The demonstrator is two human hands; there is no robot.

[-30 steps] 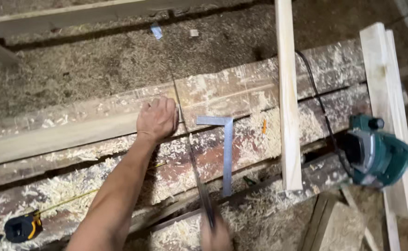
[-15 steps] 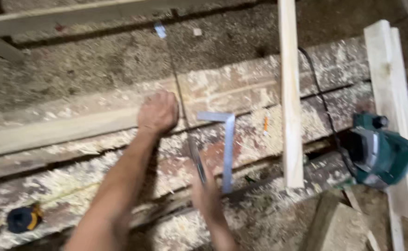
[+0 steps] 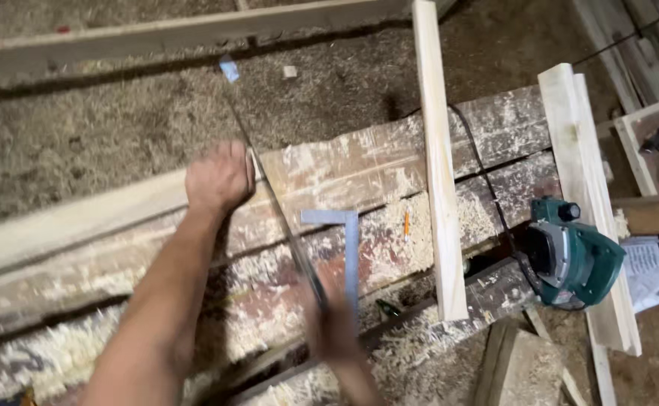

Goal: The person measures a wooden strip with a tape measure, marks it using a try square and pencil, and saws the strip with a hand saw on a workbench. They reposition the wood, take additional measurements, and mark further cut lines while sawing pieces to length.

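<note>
Head view: handsaw across a pale board on a sawdust-strewn bench

Worn reddish planks point(image 3: 389, 169), caked with sawdust, run from lower left to upper right of the frame. On them lies a long pale board point(image 3: 81, 225), its long axis following the planks; its right end sits under the left hand point(image 3: 219, 179), which is clenched down on it. A second pale batten point(image 3: 438, 158) stands nearly vertical in the frame, right of centre. At right, a green power planer point(image 3: 570, 259) rests against two more pale boards point(image 3: 585, 188). The handsaw point(image 3: 269, 192) runs diagonally, tip at upper left, handle at lower centre, its blade just beside the left hand. The right hand point(image 3: 335, 327), blurred, is wrapped around the handle. A steel square point(image 3: 348, 244) lies just right of the blade. Open sawdust floor lies beyond the tip.
</note>
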